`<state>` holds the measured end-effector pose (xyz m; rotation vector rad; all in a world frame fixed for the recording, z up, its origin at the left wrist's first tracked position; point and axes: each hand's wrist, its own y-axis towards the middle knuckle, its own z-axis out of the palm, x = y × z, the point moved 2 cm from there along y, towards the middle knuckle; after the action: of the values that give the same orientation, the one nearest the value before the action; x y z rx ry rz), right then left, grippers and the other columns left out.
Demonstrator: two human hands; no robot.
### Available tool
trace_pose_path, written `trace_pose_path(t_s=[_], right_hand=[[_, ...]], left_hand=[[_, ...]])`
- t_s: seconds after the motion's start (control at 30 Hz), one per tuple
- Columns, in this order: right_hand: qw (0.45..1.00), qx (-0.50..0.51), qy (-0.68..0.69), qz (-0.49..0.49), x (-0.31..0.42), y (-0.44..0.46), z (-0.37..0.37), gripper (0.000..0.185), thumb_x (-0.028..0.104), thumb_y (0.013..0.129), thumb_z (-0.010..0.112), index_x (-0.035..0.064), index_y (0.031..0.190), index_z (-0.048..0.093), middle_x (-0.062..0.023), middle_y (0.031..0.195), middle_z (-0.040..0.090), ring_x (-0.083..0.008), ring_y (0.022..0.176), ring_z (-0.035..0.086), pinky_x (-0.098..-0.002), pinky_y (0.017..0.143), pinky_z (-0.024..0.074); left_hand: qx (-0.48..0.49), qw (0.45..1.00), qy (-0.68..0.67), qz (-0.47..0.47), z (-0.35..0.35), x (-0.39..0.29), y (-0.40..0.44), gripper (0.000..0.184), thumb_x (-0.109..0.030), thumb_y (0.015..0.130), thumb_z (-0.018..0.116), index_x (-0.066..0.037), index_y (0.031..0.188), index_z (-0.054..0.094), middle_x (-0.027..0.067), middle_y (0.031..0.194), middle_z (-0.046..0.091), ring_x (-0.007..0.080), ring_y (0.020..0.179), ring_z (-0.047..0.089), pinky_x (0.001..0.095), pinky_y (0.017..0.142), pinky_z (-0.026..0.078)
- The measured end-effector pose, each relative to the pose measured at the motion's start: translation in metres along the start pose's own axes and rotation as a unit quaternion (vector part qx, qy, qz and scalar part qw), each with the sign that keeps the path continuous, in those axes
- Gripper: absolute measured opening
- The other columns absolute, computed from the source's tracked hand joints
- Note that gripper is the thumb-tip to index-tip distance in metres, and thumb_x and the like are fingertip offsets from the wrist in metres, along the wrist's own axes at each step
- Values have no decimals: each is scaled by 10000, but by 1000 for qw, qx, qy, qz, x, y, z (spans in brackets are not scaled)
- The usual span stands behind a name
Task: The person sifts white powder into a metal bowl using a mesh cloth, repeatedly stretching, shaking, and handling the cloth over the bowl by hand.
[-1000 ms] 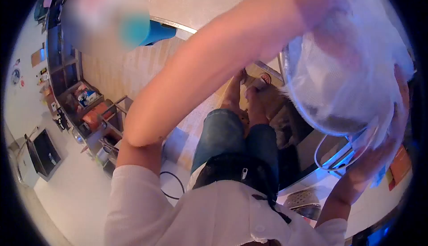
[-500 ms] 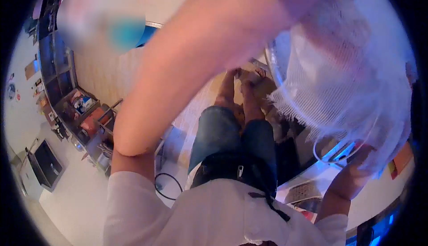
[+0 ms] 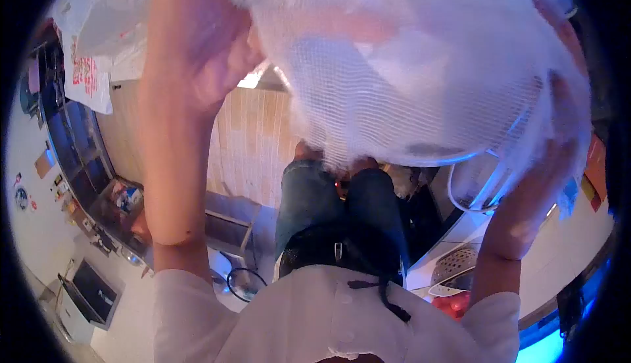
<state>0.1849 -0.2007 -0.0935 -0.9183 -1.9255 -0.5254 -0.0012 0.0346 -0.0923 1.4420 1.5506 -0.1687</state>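
A white gauze cloth (image 3: 420, 87) with a frayed edge is spread high in front of me, over something with a round, blue-lit rim (image 3: 447, 160). A pale wire loop (image 3: 457, 195) hangs below that rim. My left hand (image 3: 220, 60) is blurred at the cloth's left side, closed on its edge. A pinkish shape shows through the weave; I cannot tell what it is. On the right, my right hand (image 3: 559, 126) is closed at the cloth and the rim's side, its fingers mostly veiled by the gauze.
White plastic bags with red print (image 3: 85, 80) hang at the upper left, beside dark shelving (image 3: 72, 133). A black-framed box (image 3: 92, 290) stands lower left. A perforated basket (image 3: 453, 264) and a red object (image 3: 452, 304) lie on the right-hand counter. A dark cable (image 3: 246, 284) curls near my left elbow.
My left hand has moved left from the cloth's far side, and my forearm now stands upright. The gauze has spread left over the round rim. My view has shifted, revealing the bags.
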Motion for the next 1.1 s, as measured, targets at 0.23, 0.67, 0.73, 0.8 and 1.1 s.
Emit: trace_pose_path(t_s=[0.23,0.67,0.73,0.8,1.1], right_hand=[[992,-37,112,43,4,0,1,461,396,784,335,-14,968,440,-148,892,504,-207,716,531,-260,579,448],[840,-201,416,286,-70,-174,42,426,342,823,303,8,627,481,-88,571,504,-140,442,491,-202,417,403],[817,-218,353,401,-111,-211,79,402,319,816,357,40,543,455,-36,512,464,-89,405,431,-185,378,327],[795,-227,358,434,-147,-249,104,374,295,806,395,57,522,441,-10,487,430,-69,387,385,-191,367,281],[903,-191,-101,371,-237,-399,215,219,222,756,472,30,652,480,-30,505,460,-171,459,457,-298,420,347]], left_hand=[[-80,919,-333,-196,18,-3,18,320,-166,731,464,69,948,449,127,914,513,188,820,509,287,722,415],[-36,711,-560,-423,47,12,57,394,-200,774,402,61,1066,359,165,1057,422,265,915,461,357,763,398],[0,666,-624,-408,52,9,53,411,-218,774,399,48,1083,341,163,1077,401,271,932,448,370,764,394],[29,605,-692,-392,56,6,54,430,-236,774,397,35,1099,323,161,1097,380,278,949,435,382,765,390],[148,360,-839,-380,81,-30,32,517,-318,774,385,-23,1175,243,151,1187,287,307,1025,375,437,770,373]])
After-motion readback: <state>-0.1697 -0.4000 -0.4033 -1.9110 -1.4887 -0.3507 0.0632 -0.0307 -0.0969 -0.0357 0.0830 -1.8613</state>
